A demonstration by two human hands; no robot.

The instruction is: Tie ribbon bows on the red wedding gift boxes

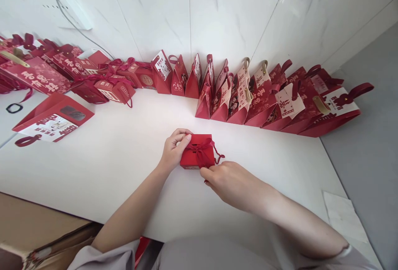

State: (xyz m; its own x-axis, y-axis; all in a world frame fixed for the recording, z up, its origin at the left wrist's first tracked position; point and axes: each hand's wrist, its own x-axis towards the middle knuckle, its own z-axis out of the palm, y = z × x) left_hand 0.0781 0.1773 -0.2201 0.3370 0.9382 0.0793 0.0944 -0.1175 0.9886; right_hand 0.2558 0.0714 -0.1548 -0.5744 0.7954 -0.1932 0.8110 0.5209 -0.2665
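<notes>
A small red gift box [200, 138] sits on the white table in front of me, a dark red ribbon [202, 152] tied in a bow across its top. My left hand [175, 145] grips the box by its left side, thumb on the top edge and fingers curled behind. At the front right corner, my right hand [219, 174] is closed in a pinch on a ribbon tail, and a bit of red shows below its fingers. A twisted red cord [219, 157] sticks out from the box's right side.
Red triangular gift boxes [239, 100] stand in rows along the tiled wall. More boxes with bows [113, 90] are at the back left. One triangular box [56, 121] lies on its side at the left. A cardboard box [37, 228] is at the lower left, white paper [340, 212] at the right.
</notes>
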